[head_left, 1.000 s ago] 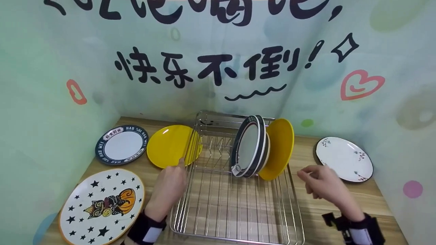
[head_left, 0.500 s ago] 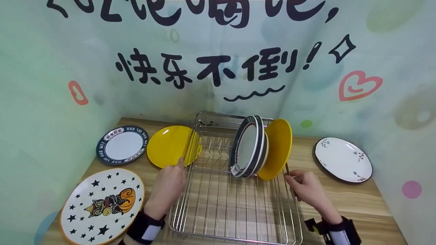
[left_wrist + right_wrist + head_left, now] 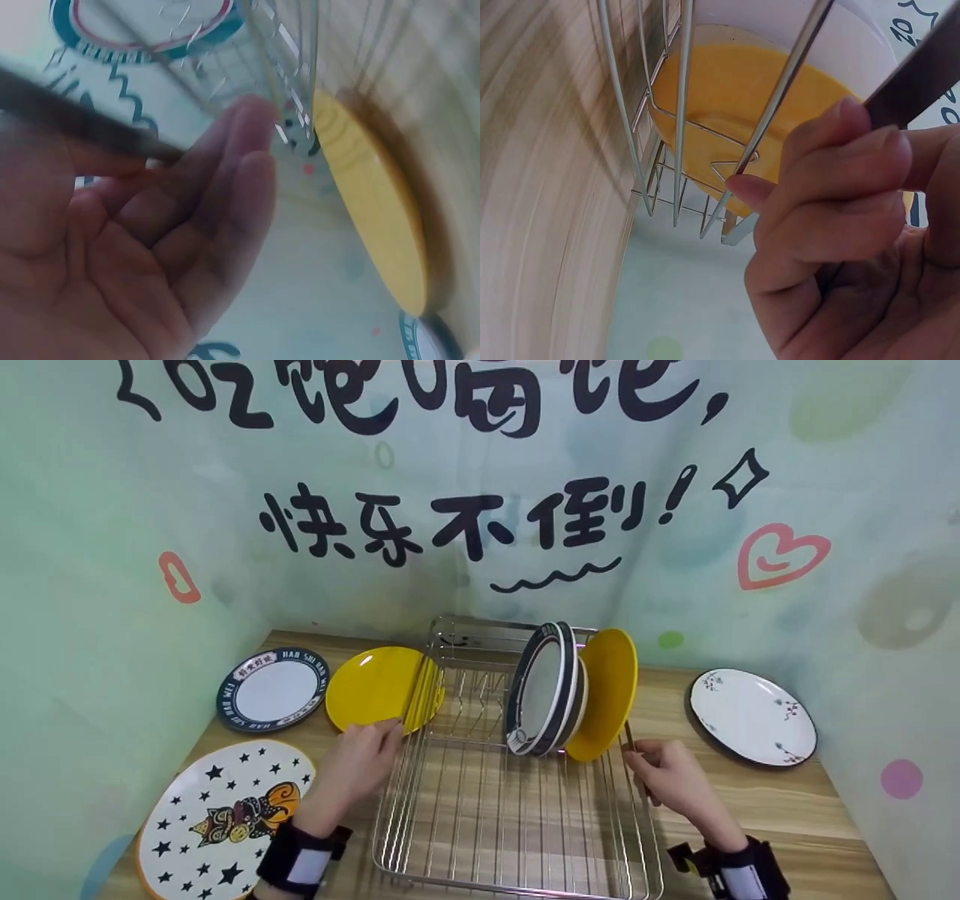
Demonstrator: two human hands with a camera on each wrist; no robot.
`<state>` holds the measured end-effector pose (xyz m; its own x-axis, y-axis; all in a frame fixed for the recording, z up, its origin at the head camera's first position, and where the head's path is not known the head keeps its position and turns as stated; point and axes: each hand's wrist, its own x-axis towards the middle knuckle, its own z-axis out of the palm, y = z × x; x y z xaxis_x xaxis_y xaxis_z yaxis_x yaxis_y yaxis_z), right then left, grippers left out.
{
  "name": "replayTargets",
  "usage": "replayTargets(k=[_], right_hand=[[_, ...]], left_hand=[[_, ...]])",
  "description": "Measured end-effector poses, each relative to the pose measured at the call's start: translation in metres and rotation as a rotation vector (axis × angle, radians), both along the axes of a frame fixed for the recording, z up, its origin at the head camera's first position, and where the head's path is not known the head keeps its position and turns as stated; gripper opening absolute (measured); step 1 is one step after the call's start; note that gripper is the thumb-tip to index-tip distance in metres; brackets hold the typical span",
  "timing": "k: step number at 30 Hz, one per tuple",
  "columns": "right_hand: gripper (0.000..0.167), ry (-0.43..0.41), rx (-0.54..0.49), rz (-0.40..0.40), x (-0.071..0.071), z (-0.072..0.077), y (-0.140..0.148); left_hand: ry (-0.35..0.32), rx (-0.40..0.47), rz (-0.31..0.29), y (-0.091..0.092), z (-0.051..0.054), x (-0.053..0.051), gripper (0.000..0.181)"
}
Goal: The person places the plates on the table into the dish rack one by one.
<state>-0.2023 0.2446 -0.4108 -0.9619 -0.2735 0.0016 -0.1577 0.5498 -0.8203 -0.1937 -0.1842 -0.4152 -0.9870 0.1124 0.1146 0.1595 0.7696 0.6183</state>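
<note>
Fingers [image 3: 240, 195] of the left hand [image 3: 354, 766] and the right hand [image 3: 673, 780] were curled, pinching opposite sides of a metal dish rack [image 3: 480, 883] on a wooden table [image 3: 780, 802]. Toward the rack's back, dark-rimmed plates [image 3: 541, 690] and a yellow plate [image 3: 611, 690] stood on edge. Another yellow plate [image 3: 379, 686] lay to its left, a flowered white plate [image 3: 754, 716] to its right.

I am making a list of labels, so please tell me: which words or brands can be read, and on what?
"吃饱喝饱,": upper line of the backdrop, cut at the top.
"快乐不倒!": backdrop, below it.
"HAO SHI HAO WEI": flat navy-rimmed plate; its Chinese labels are too small.
Leftmost plate in the dish rack: lettering unreadable.
</note>
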Motion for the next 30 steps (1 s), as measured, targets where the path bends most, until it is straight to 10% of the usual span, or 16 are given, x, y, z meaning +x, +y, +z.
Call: replayTargets(k=[10,30], right_hand=[[0.020,0.004,0.042,-0.025,0.002,-0.003,0.004],[0.020,0.002,0.018,0.021,-0.001,0.001,-0.002]], left_hand=[[-0.085,-0.083,0.248,-0.037,0.017,-0.018,0.035],[-0.350,0.023,0.319,-0.051,0.001,-0.058,0.015]])
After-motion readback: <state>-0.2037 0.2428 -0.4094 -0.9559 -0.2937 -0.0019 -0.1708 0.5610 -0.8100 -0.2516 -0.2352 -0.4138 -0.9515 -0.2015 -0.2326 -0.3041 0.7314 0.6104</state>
